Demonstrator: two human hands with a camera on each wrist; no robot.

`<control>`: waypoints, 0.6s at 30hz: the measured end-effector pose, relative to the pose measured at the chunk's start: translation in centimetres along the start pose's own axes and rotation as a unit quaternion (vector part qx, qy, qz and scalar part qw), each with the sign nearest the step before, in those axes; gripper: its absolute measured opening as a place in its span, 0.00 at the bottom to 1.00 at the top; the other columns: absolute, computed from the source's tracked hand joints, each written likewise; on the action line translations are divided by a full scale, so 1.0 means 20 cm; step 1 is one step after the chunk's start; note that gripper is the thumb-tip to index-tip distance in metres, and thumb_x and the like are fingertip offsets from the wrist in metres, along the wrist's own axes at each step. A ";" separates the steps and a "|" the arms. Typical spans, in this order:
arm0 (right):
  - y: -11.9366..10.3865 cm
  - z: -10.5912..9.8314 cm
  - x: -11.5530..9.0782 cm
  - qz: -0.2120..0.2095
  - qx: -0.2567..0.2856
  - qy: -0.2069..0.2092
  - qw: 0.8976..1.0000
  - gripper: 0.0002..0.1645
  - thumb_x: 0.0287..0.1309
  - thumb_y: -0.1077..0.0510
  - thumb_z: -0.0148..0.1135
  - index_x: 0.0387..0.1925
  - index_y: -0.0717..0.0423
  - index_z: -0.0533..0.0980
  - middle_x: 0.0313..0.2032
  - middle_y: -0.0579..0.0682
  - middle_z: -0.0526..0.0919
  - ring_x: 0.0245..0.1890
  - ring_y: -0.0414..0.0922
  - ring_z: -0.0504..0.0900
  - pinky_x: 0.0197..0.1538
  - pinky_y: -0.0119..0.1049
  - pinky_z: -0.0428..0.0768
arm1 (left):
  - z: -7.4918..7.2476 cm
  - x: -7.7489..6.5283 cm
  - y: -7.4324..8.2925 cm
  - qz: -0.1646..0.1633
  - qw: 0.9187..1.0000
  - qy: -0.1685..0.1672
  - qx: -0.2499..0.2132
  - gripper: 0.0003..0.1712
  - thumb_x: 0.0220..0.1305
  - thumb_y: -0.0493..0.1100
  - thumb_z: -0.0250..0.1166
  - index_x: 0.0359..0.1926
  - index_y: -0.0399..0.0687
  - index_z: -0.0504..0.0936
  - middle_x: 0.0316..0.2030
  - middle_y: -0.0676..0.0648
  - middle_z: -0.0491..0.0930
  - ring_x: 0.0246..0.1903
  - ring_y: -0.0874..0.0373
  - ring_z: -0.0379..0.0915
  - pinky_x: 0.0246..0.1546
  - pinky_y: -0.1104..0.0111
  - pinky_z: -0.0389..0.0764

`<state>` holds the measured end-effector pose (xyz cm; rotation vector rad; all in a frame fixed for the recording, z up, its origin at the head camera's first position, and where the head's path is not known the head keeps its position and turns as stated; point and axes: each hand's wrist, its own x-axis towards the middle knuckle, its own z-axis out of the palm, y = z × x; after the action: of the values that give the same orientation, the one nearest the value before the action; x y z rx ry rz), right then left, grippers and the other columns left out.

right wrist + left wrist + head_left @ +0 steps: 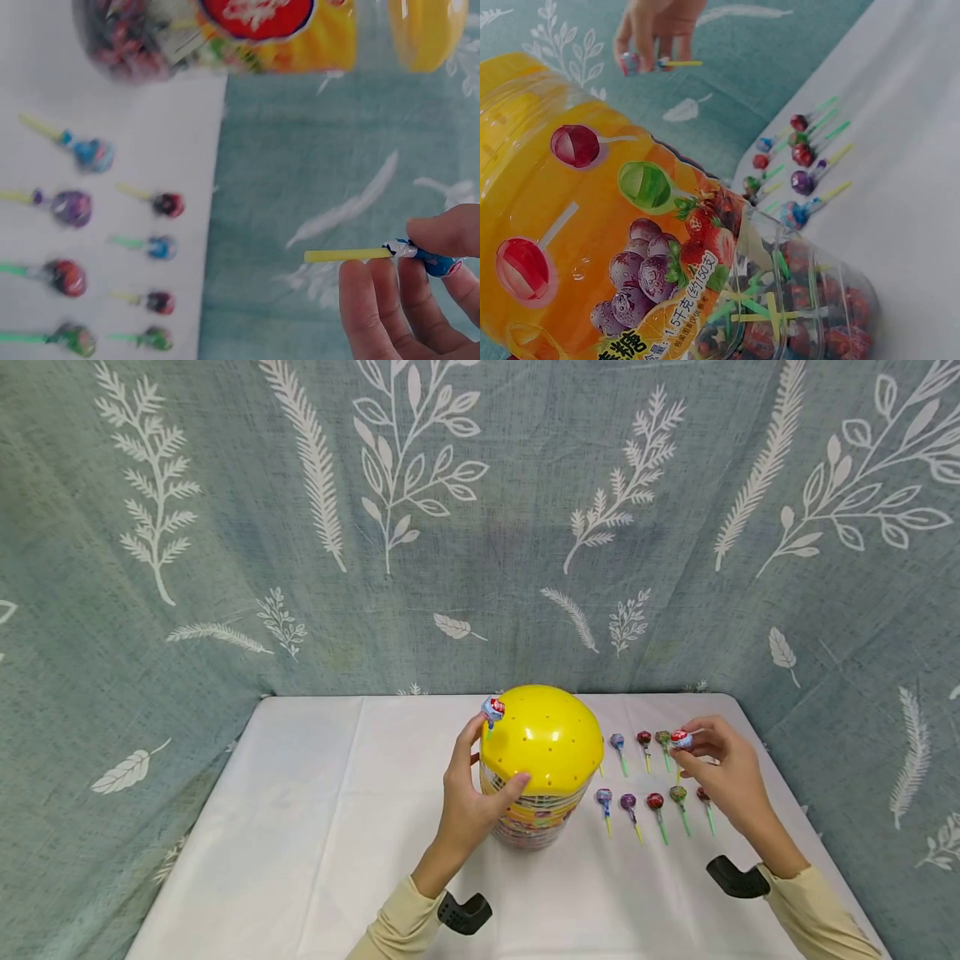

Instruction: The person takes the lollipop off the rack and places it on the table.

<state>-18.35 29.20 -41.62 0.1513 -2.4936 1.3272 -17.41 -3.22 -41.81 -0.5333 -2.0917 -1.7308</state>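
Note:
A clear plastic candy jar [810, 300] with a yellow lid [551, 735] stands on the table, lollipops showing through its lower wall. My left hand [468, 797] grips the jar at the lid, thumb on the near edge and fingers along the left side. A blue-and-red wrapped lollipop [492, 709] shows at the left fingertips, its head up against the lid. Over the table's right side, my right hand [720, 768] pinches another lollipop [439, 262] at its blue wrapper; the yellow stick points out past the fingers.
Two rows of wrapped lollipops [656, 802] lie on the white tablecloth [375, 827] right of the jar, partly beneath the right hand. A leaf-patterned curtain [480, 527] hangs behind the table and along both sides.

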 end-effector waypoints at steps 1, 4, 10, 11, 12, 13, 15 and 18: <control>0.02 -0.01 0.00 0.003 -0.003 0.000 1.000 0.17 0.55 0.67 0.64 0.46 0.60 0.71 0.33 0.56 0.80 0.28 0.46 0.81 0.28 0.35 0.81 | 0.00 0.00 0.00 -0.001 1.000 -0.001 -0.001 0.43 0.51 0.43 0.68 0.67 0.44 0.60 0.63 0.43 0.65 0.62 0.49 0.59 0.52 0.45 0.67; 0.06 -0.03 -0.01 0.010 -0.009 0.002 1.000 0.16 0.55 0.66 0.64 0.45 0.60 0.71 0.33 0.56 0.80 0.28 0.45 0.81 0.27 0.33 0.81 | 0.00 0.00 0.00 -0.001 1.000 -0.001 -0.003 0.43 0.52 0.43 0.67 0.67 0.44 0.60 0.63 0.44 0.65 0.62 0.49 0.58 0.52 0.45 0.66; 0.13 -0.06 -0.02 0.026 -0.049 0.010 0.998 0.17 0.55 0.65 0.65 0.46 0.61 0.72 0.33 0.58 0.81 0.28 0.36 0.79 0.25 0.30 0.78 | 0.00 0.00 -0.01 0.003 1.000 0.001 -0.002 0.42 0.52 0.45 0.68 0.67 0.43 0.60 0.63 0.43 0.65 0.62 0.48 0.59 0.52 0.45 0.67; 0.15 -0.06 -0.02 0.030 -0.061 0.011 0.998 0.17 0.55 0.64 0.65 0.46 0.61 0.73 0.33 0.58 0.81 0.28 0.35 0.78 0.25 0.30 0.78 | 0.00 0.00 -0.01 0.002 1.000 0.001 -0.001 0.43 0.52 0.44 0.68 0.67 0.44 0.60 0.63 0.44 0.65 0.62 0.49 0.59 0.52 0.45 0.67; 0.17 -0.07 -0.02 0.035 -0.072 0.013 0.997 0.17 0.55 0.64 0.65 0.47 0.61 0.73 0.33 0.58 0.81 0.28 0.33 0.77 0.25 0.31 0.78 | 0.00 0.00 0.00 0.000 1.000 0.001 0.000 0.43 0.52 0.44 0.68 0.67 0.44 0.60 0.63 0.44 0.65 0.62 0.49 0.59 0.52 0.45 0.67; 0.19 -0.07 -0.02 0.040 -0.083 0.016 0.996 0.17 0.55 0.63 0.65 0.47 0.61 0.73 0.32 0.58 0.80 0.27 0.32 0.76 0.24 0.31 0.77 | 0.00 0.00 0.00 -0.002 1.000 0.000 0.001 0.43 0.51 0.44 0.68 0.67 0.44 0.60 0.63 0.44 0.65 0.62 0.49 0.59 0.52 0.45 0.67; 0.24 -0.08 -0.03 0.043 -0.100 0.022 0.994 0.18 0.55 0.63 0.66 0.47 0.62 0.74 0.32 0.58 0.80 0.27 0.31 0.75 0.23 0.31 0.77 | 0.00 0.00 0.00 -0.006 1.000 -0.001 0.003 0.43 0.51 0.43 0.68 0.67 0.45 0.59 0.63 0.44 0.65 0.62 0.49 0.59 0.52 0.46 0.66; 0.30 -0.09 -0.03 0.042 -0.124 0.033 0.991 0.17 0.53 0.65 0.66 0.45 0.63 0.75 0.30 0.58 0.80 0.25 0.30 0.74 0.22 0.31 0.75 | -0.01 0.00 0.00 -0.010 1.000 -0.003 0.005 0.43 0.51 0.43 0.68 0.67 0.45 0.59 0.63 0.44 0.65 0.63 0.49 0.59 0.52 0.46 0.66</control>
<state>-18.69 34.07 -45.55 -0.0524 -2.6067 1.0219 -17.32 -3.31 -41.76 -0.5171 -2.1155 -1.7299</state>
